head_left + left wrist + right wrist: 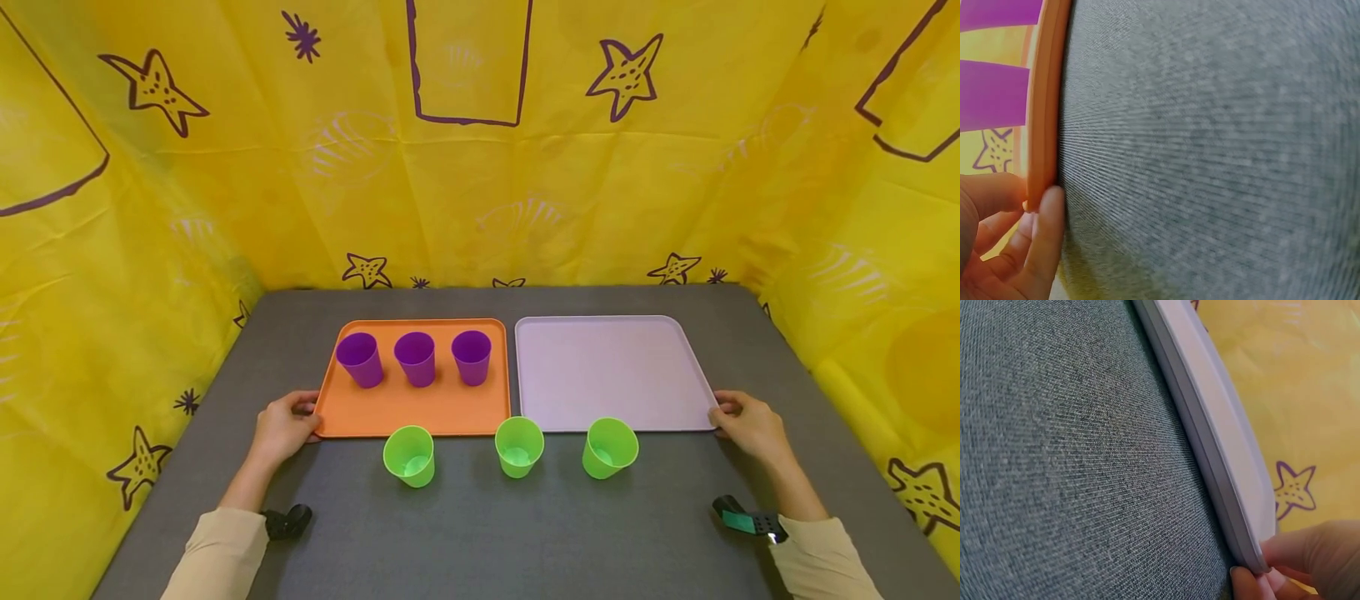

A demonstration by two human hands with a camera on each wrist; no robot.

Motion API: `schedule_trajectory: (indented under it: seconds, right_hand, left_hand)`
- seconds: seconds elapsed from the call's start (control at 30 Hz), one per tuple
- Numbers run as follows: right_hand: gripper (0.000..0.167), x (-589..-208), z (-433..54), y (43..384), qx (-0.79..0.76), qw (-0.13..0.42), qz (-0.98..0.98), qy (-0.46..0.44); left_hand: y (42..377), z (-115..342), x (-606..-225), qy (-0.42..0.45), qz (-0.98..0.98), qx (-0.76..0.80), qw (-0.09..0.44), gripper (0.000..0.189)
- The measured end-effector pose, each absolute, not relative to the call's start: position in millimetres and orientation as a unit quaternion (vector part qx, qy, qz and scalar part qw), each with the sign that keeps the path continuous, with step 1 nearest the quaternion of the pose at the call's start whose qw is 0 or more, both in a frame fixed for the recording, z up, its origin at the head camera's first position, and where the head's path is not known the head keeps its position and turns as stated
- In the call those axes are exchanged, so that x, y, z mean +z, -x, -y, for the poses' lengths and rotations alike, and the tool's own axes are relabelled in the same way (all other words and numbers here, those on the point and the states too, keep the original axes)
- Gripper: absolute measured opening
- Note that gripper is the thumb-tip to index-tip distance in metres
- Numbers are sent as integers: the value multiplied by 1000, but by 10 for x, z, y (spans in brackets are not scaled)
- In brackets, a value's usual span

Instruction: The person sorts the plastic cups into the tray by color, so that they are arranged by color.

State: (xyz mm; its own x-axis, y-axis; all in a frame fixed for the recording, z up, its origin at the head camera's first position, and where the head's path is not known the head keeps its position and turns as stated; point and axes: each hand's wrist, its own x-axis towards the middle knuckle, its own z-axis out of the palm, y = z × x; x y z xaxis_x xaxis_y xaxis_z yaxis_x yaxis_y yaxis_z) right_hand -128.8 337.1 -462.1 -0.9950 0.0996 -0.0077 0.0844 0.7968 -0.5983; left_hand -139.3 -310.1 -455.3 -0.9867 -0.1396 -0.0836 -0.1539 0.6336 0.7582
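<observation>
My left hand (285, 428) pinches the near left corner of an orange tray (420, 415); the left wrist view shows thumb above and fingers below the rim (1044, 125). Three purple cups (361, 360) stand upright in a row on that tray. At the other side my right hand (750, 423) pinches the near right corner of a pale lilac tray (611, 375), which has nothing on it. In the right wrist view the thumb (1291, 550) lies over its rim. Three green cups (409, 457) stand in front of the trays, the middle one before the gap between them.
A grey cloth-covered table (480, 533) lies under everything. Yellow curtains (480, 192) with starfish drawings enclose its back and sides. Black straps with small devices (288, 522) sit on both wrists.
</observation>
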Motion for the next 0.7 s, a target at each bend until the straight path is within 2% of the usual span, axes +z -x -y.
schedule_trajectory:
  seconds: [0.17,0.37,0.47,0.7]
  right_hand:
    - [39,-4614,-3360,1291,312,11,948,53]
    - [39,-4604,-3362,1296,319,4,946,55]
    - [39,-4598,-3364,1297,321,5,946,55]
    - [38,-4593,-3350,1294,322,15,945,53]
  left_hand:
    - [1344,3101,-4458,61,-919,390,0,40]
    - [1271,3069,-4327,30,-946,312,-79,34]
    - [1226,3002,-4255,18,-943,316,-105,33]
    - [1108,2776,-4102,-9,-924,360,-130,31]
